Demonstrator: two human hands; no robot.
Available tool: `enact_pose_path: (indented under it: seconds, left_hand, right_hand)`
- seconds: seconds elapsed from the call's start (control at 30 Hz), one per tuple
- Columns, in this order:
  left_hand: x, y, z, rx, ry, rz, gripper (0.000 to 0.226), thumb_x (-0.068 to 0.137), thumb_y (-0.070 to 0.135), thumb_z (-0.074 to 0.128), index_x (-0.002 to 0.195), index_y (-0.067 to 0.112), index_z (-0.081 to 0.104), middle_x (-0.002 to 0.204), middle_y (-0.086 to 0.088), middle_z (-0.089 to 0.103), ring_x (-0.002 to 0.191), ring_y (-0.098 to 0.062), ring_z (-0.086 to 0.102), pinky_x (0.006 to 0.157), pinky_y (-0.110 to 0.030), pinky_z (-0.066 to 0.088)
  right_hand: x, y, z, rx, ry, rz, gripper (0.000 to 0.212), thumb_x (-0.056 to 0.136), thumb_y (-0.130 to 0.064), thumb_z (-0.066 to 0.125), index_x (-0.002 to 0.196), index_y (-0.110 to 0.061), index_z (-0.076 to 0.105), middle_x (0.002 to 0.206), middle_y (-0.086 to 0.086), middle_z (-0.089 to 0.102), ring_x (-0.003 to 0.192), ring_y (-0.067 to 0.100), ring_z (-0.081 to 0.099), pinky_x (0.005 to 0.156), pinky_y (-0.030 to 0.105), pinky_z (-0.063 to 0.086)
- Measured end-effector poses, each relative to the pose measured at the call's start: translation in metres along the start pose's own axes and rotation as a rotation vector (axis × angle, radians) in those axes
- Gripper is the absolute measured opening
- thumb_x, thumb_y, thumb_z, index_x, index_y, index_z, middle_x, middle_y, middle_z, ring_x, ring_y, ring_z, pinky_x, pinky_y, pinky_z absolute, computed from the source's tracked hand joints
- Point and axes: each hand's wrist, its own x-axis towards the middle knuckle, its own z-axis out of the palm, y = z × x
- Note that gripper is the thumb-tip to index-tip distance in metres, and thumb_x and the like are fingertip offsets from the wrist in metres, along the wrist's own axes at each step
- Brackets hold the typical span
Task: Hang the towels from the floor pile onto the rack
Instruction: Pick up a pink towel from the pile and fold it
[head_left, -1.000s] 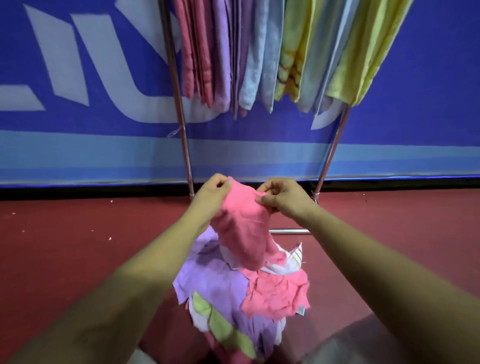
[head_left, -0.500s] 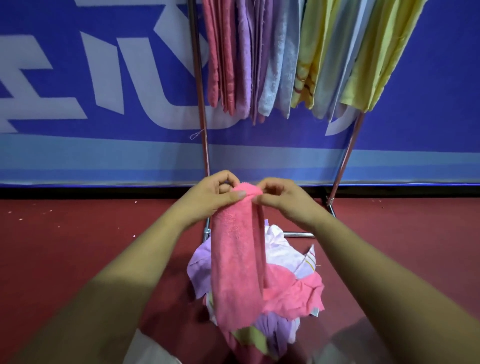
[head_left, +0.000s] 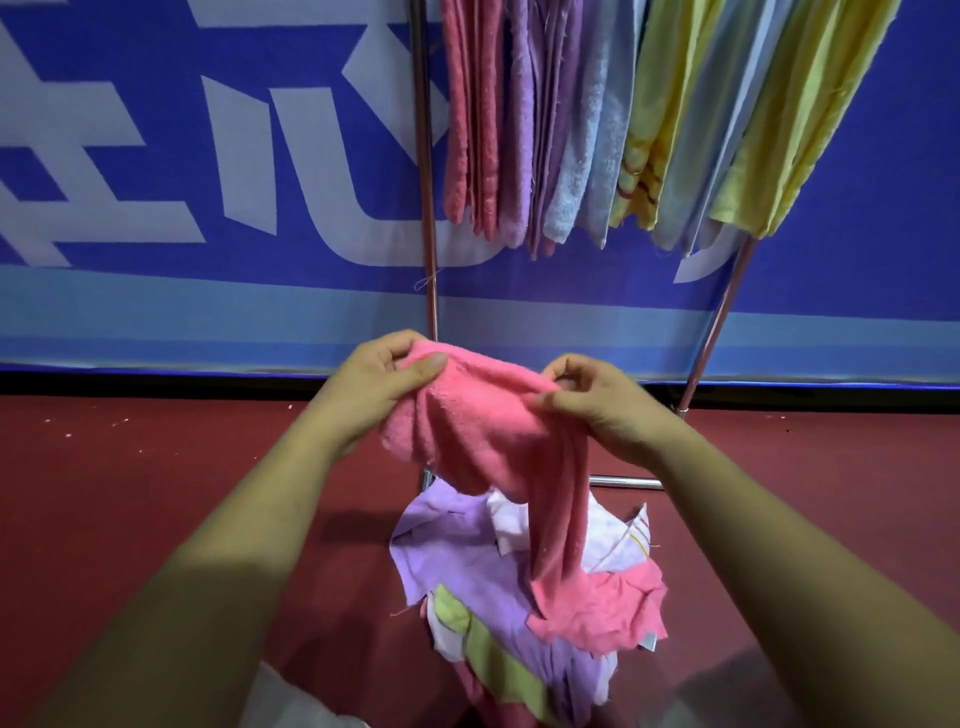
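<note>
A pink towel (head_left: 483, 431) is stretched between both hands above the floor pile. My left hand (head_left: 374, 384) grips its left end, thumb on top. My right hand (head_left: 597, 405) pinches its right end, from which a long strip of the towel hangs down. Below lies the pile of towels (head_left: 483, 577) on the red floor: purple, white, green and another pink one (head_left: 608, 608). Behind stands the metal rack (head_left: 427, 208), with several towels hanging from it in pink, purple, light blue and yellow (head_left: 566, 114).
A blue banner wall (head_left: 208, 156) runs behind the rack. The rack's right leg (head_left: 719, 322) slants down to the floor, and its bottom bar (head_left: 623, 482) lies just beyond the pile. Red floor (head_left: 130, 493) spreads to either side.
The pink towel has been lifted off the pile and spread wider between my hands, which moved apart. The view has come closer to the rack.
</note>
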Motion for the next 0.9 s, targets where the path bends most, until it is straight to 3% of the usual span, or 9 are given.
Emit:
enact_pose_path:
  seconds: [0.1, 0.17, 0.33, 0.43, 0.57, 0.7, 0.77, 0.83, 0.9]
  left_hand:
    - [-0.003, 0.003, 0.011, 0.122, -0.076, 0.040, 0.016, 0.084, 0.023, 0.069, 0.093, 0.009, 0.068, 0.081, 0.000, 0.067, 0.076, -0.007, 0.058, 0.070, -0.019, 0.049]
    - [-0.003, 0.000, 0.014, 0.251, -0.154, 0.033, 0.012, 0.087, 0.022, 0.073, 0.094, 0.013, 0.071, 0.082, 0.001, 0.068, 0.077, -0.007, 0.057, 0.073, -0.024, 0.047]
    - [-0.002, 0.001, -0.012, 0.666, -0.224, -0.077, 0.024, 0.078, 0.042, 0.080, 0.091, 0.023, 0.074, 0.077, 0.007, 0.069, 0.069, -0.004, 0.057, 0.069, -0.029, 0.045]
    - [-0.005, -0.004, -0.019, 0.281, -0.152, -0.137, 0.017, 0.086, 0.019, 0.073, 0.102, 0.014, 0.075, 0.095, 0.002, 0.077, 0.085, -0.009, 0.069, 0.083, -0.027, 0.055]
    - [0.001, -0.003, 0.000, -0.102, 0.033, -0.085, 0.015, 0.097, 0.014, 0.055, 0.103, 0.013, 0.069, 0.086, 0.005, 0.073, 0.074, -0.004, 0.064, 0.071, -0.020, 0.054]
    - [0.004, -0.004, 0.016, 0.034, -0.072, -0.001, 0.017, 0.092, 0.021, 0.064, 0.102, 0.010, 0.071, 0.094, -0.003, 0.070, 0.086, -0.013, 0.059, 0.082, -0.028, 0.049]
    - [0.004, -0.006, 0.019, 0.161, -0.165, 0.003, 0.018, 0.092, 0.022, 0.066, 0.103, 0.008, 0.071, 0.095, -0.006, 0.071, 0.088, -0.014, 0.059, 0.085, -0.032, 0.048]
    - [0.004, -0.006, 0.018, 0.251, -0.195, -0.001, 0.015, 0.094, 0.020, 0.066, 0.103, 0.011, 0.072, 0.096, -0.009, 0.073, 0.086, -0.012, 0.061, 0.086, -0.034, 0.049]
    - [0.006, -0.005, 0.017, 0.342, -0.190, -0.005, 0.013, 0.093, 0.024, 0.068, 0.100, 0.015, 0.073, 0.093, -0.012, 0.073, 0.082, -0.010, 0.061, 0.083, -0.032, 0.049]
  right_hand:
    - [-0.004, 0.001, 0.020, 0.094, -0.214, 0.064, 0.026, 0.078, -0.014, 0.079, 0.102, -0.011, 0.069, 0.094, 0.013, 0.069, 0.086, 0.021, 0.064, 0.084, 0.032, 0.052]
    - [-0.005, 0.001, 0.035, 0.137, -0.258, 0.043, 0.016, 0.078, -0.010, 0.079, 0.092, -0.012, 0.072, 0.088, 0.012, 0.069, 0.078, 0.019, 0.063, 0.078, 0.028, 0.052]
    - [-0.001, -0.011, 0.035, 0.282, -0.019, -0.103, 0.015, 0.081, 0.001, 0.072, 0.075, -0.010, 0.065, 0.071, 0.005, 0.068, 0.062, 0.012, 0.062, 0.063, 0.021, 0.053]
    - [0.001, -0.012, 0.021, 0.257, 0.095, -0.107, 0.020, 0.086, 0.003, 0.069, 0.073, -0.012, 0.062, 0.064, -0.002, 0.065, 0.057, 0.007, 0.057, 0.056, 0.018, 0.046]
    - [0.004, 0.000, 0.015, 0.004, 0.089, 0.011, 0.019, 0.074, -0.012, 0.082, 0.069, -0.020, 0.066, 0.064, -0.002, 0.061, 0.060, 0.012, 0.052, 0.062, 0.028, 0.038]
    - [0.003, 0.000, 0.030, 0.160, -0.097, 0.091, 0.008, 0.080, -0.012, 0.077, 0.085, -0.013, 0.071, 0.080, 0.008, 0.065, 0.072, 0.018, 0.059, 0.070, 0.029, 0.049]
    - [0.002, -0.004, 0.036, 0.231, -0.175, 0.075, 0.018, 0.083, -0.017, 0.072, 0.099, -0.008, 0.074, 0.095, 0.014, 0.070, 0.084, 0.022, 0.065, 0.078, 0.033, 0.054]
    - [0.002, -0.004, 0.038, 0.223, -0.135, 0.020, 0.026, 0.085, -0.018, 0.071, 0.108, -0.005, 0.074, 0.104, 0.020, 0.070, 0.090, 0.027, 0.065, 0.084, 0.039, 0.053]
    - [0.004, -0.004, 0.036, 0.182, -0.007, -0.041, 0.015, 0.088, -0.013, 0.071, 0.099, -0.004, 0.074, 0.091, 0.016, 0.071, 0.081, 0.022, 0.063, 0.078, 0.036, 0.052]
